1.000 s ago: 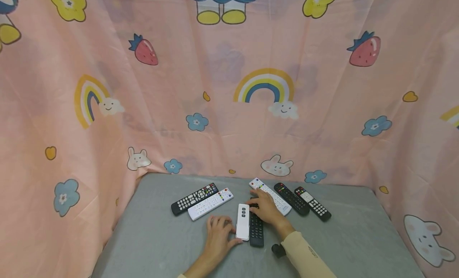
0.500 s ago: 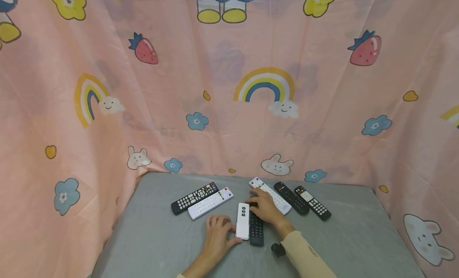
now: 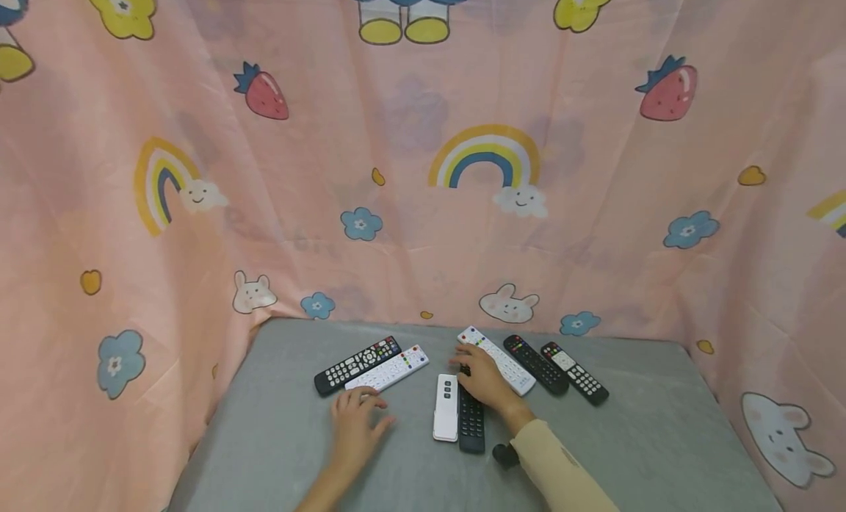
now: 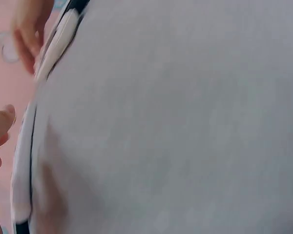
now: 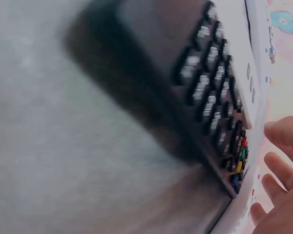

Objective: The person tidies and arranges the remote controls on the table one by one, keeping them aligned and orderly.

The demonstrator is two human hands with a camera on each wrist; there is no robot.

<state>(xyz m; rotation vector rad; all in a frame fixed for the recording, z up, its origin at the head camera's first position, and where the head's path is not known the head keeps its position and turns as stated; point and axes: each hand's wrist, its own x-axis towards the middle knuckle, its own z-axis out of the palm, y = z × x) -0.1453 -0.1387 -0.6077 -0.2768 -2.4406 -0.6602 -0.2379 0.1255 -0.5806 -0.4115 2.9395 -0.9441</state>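
Observation:
My left hand (image 3: 352,435) is spread loosely over the cloth, its fingertips right at the lower end of a white remote control (image 3: 396,366). That remote lies against a black remote control (image 3: 357,365) with coloured buttons. My right hand (image 3: 487,383) hovers around the far end of the middle black remote (image 3: 471,424), covering part of it in the head view. In the right wrist view the right fingers (image 5: 278,168) are loosely bent beyond that black remote's (image 5: 205,83) coloured buttons. A slim white remote (image 3: 446,409) with a few dark buttons lies close alongside it.
At the right lie a white remote (image 3: 509,369), a black remote (image 3: 537,365) and a black remote with a white panel (image 3: 575,374). A small black round thing (image 3: 505,455) sits by the right sleeve. A pink patterned curtain (image 3: 410,262) stands behind the grey cloth (image 3: 634,424).
My left hand has come away from the slim white remote and moved left to the white remote beside the left black one. My right hand has stayed nearly in place.

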